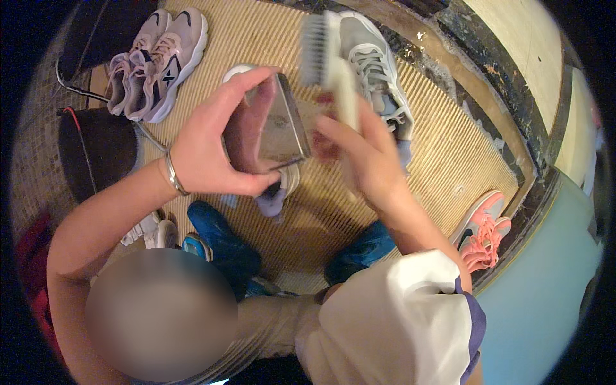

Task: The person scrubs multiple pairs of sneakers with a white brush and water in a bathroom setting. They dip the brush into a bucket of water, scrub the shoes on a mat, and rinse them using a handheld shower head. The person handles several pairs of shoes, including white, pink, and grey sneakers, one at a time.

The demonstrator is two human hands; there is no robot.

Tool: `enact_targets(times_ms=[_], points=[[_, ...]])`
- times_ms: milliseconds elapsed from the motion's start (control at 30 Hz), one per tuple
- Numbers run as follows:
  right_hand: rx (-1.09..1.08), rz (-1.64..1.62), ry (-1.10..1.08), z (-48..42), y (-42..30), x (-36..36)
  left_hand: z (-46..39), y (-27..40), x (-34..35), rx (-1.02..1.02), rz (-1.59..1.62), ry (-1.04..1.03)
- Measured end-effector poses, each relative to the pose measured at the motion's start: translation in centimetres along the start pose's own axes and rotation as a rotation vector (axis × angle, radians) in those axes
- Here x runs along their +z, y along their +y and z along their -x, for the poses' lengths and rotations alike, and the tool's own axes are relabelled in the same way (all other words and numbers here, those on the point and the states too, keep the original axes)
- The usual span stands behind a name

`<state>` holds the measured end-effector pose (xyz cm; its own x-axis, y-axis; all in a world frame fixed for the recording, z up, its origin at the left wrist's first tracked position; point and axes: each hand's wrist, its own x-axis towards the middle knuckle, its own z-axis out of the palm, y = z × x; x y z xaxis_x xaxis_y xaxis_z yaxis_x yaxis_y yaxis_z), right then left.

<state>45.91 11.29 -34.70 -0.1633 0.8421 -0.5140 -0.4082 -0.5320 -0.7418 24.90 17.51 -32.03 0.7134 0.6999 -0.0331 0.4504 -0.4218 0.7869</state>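
Note:
My left hand (204, 139) grips a shiny metal rectangular container (284, 127) between thumb and fingers, with its smooth side reflecting the hand. In my right hand (375, 159) is a scrubbing brush (344, 94) with a pale handle. Its bristles face left, and motion blurs it. Just beyond the brush lies a grey-and-white lace-up sneaker (370, 57) on the ribbed mat (269, 33), partly covered by the brush and my hand. Another sneaker (288, 183) lies under the metal container. Only its heel end and a bit of its toe show.
A pair of pinkish-beige sneakers (166, 67) stands at upper left, beside a dark container (98, 149). Coral-and-grey sneakers (483, 231) sit at right. White shoes (156, 233) are near my left knee. A wet gutter (457, 72) runs along the mat's far side; a pale blue surface (544, 279) is at right.

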Motion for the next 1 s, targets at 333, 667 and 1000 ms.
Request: enact_targets(times_ms=[333, 667, 1000], points=[[0.002, 0.157, -0.257, -5.3, 5.0, 3.7, 6.1, -0.1, -2.1, -0.232, -0.128, -0.002], [-0.213, 0.809, -0.034, -1.4, 8.7, 2.0, 8.5, -2.1, 0.1, -0.342, -0.155, 0.009], [-0.606, 0.886, 0.133, -5.4, 3.7, -1.5, 4.0, -0.9, -1.2, -0.322, -0.033, 0.114]])
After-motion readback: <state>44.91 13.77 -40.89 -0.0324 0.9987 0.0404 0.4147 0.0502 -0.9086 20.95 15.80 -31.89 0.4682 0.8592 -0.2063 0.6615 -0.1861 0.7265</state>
